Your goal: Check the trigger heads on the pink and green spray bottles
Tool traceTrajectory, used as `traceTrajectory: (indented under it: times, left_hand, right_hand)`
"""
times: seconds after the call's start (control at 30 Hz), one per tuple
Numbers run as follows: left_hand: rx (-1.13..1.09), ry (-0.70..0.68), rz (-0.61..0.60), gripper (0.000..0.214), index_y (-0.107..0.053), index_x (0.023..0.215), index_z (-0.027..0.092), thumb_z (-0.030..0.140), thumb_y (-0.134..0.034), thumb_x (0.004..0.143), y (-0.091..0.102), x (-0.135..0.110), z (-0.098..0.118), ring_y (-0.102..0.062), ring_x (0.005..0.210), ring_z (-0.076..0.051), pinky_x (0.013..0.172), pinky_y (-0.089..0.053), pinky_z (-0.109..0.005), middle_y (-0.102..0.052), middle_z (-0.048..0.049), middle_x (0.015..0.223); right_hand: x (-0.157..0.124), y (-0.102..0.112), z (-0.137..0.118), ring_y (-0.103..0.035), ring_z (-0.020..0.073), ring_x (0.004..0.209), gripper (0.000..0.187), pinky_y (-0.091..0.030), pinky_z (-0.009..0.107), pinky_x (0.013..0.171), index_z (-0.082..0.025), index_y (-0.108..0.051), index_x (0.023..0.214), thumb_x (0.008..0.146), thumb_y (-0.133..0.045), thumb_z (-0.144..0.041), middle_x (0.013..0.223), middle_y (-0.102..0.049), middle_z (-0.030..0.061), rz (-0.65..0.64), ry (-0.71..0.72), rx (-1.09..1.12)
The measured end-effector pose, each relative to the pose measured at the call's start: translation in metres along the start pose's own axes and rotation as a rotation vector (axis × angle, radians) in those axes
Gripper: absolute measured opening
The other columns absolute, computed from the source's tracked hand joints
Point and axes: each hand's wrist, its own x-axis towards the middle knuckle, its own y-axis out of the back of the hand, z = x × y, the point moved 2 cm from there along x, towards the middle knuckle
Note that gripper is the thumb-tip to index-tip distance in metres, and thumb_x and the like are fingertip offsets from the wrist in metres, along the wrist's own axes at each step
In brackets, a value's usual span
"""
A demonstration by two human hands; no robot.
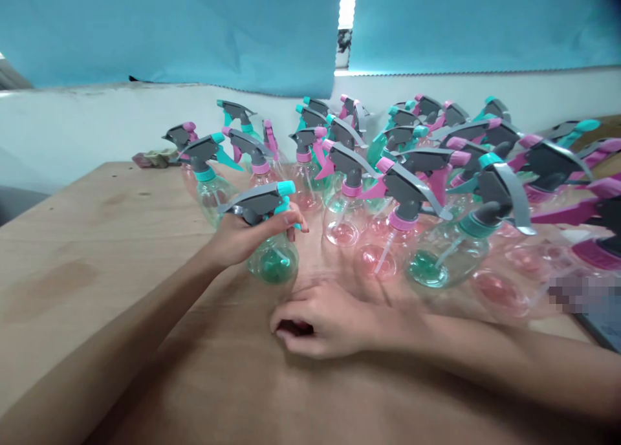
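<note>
Gripping 1 green bottle (pixel 272 264), left hand (pixel 245 238)

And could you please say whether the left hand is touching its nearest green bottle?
Touching: the head view shows the left hand wrapped around the green bottle just below its grey sprayer head.

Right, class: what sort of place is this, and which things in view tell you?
Probably a small workshop or packing room: many similar pink and green spray bottles crowd a plain wooden table, and blue cloth hangs along the wall behind.
</note>
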Motion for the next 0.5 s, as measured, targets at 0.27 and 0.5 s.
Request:
traceTrajectory:
  times: [0.27, 0.5]
  left_hand:
    - [-0.003, -0.002, -0.017, 0.022, -0.074, 0.085, 0.017, 0.034, -0.072, 0.1, 0.0029, -0.0015, -0.0051, -0.069, 0.076, -0.018, 0.076, -0.056, -0.033, -0.072, -0.0036, 0.086]
    - [0.019, 0.023, -0.017, 0.027, -0.076, 0.084, 0.016, 0.037, -0.072, 0.099, 0.0004, -0.0002, 0.0018, -0.068, 0.077, -0.018, 0.077, -0.054, -0.033, -0.074, -0.0061, 0.083]
  right_hand:
    - [-0.0002, -0.0015, 0.0013, -0.066, 0.0137, 0.075, 0.016, -0.048, 0.025, 0.074, -0.021, -0.075, 0.103, 0.097, -0.06, -0.025, 0.086, -0.076, 0.0001, 0.006, 0.003, -0.01]
    - [0.0003, -0.0001, 0.0001, -0.067, 0.0144, 0.076, 0.017, -0.049, 0.025, 0.075, -0.021, -0.075, 0.104, 0.097, -0.06, -0.025, 0.086, -0.076, 0.0005, -0.005, 0.003, -0.01]
